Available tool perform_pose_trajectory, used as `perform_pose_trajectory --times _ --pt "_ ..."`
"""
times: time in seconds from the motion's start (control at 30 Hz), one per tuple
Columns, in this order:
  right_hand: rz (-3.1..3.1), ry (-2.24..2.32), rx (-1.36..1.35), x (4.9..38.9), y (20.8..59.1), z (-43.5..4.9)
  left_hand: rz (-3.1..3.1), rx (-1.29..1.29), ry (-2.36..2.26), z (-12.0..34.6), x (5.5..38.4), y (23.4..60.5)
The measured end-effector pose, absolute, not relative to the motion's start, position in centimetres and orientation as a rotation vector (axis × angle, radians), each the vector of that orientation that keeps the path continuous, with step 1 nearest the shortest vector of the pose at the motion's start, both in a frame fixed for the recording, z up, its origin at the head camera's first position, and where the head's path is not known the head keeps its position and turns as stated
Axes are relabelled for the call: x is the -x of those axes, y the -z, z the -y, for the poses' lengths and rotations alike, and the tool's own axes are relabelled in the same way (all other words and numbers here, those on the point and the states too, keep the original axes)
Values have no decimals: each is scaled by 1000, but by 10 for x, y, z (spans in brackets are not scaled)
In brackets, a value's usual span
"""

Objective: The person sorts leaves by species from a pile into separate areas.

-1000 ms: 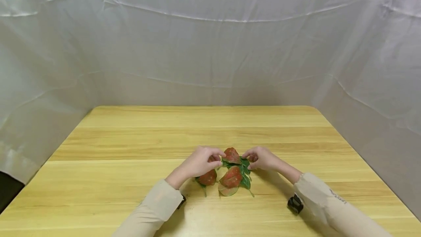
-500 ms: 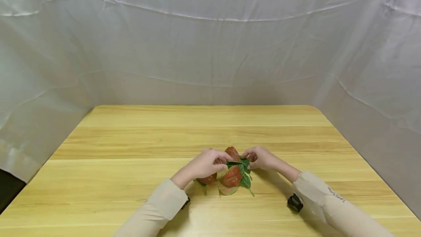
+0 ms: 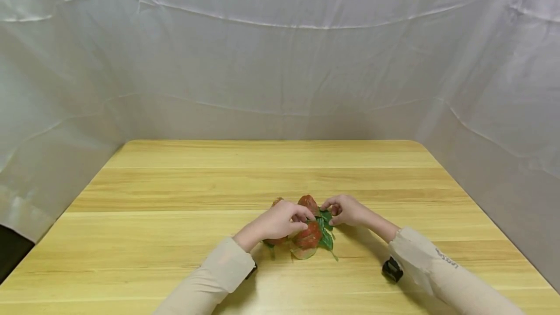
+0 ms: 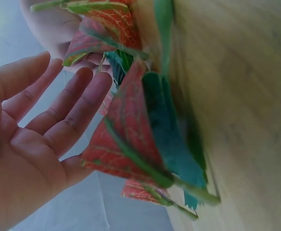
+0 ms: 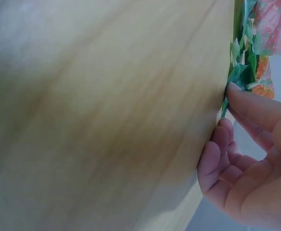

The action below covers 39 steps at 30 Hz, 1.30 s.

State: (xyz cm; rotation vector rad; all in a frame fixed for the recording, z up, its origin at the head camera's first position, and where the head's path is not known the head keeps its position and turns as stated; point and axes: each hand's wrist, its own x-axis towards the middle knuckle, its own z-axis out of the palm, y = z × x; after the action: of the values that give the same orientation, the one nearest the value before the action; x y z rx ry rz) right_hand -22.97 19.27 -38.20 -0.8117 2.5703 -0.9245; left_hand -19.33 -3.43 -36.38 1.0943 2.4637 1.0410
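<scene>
Several leaves, artificial-looking, red with pale veins or green, lie in a cluster on the wooden table in the head view. My left hand (image 3: 284,220) is over the cluster's left and middle, its fingers loosely bent and apart in the left wrist view, nothing between them. Close beside those fingers stands a folded red leaf (image 4: 126,130) with a thick stem, a green leaf (image 4: 172,130) against it. My right hand (image 3: 350,211) pinches the edge of a green leaf (image 5: 239,77) at the cluster's right side, low at the tabletop. Another red leaf (image 3: 308,203) stands between the hands.
The wooden table (image 3: 175,183) extends around the leaves. Pale grey sheeting (image 3: 280,72) hangs behind and at both sides of it. Dark wrist devices, one being the right wrist device (image 3: 392,270), hang beneath the sleeves.
My left hand has moved right and slightly nearer, from the upper red leaf to over the front red leaf, uncovering a leaf behind it. My right hand stays in place.
</scene>
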Motion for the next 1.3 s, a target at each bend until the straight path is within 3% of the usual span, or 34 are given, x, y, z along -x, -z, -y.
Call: perform_pose_trajectory --times 0.37,1.3 --pt "-2563 926 791 230 382 -192 -2512 -1139 -971 31 192 366" --pt "-2566 932 789 231 382 -190 -2642 -903 -1391 42 192 352"
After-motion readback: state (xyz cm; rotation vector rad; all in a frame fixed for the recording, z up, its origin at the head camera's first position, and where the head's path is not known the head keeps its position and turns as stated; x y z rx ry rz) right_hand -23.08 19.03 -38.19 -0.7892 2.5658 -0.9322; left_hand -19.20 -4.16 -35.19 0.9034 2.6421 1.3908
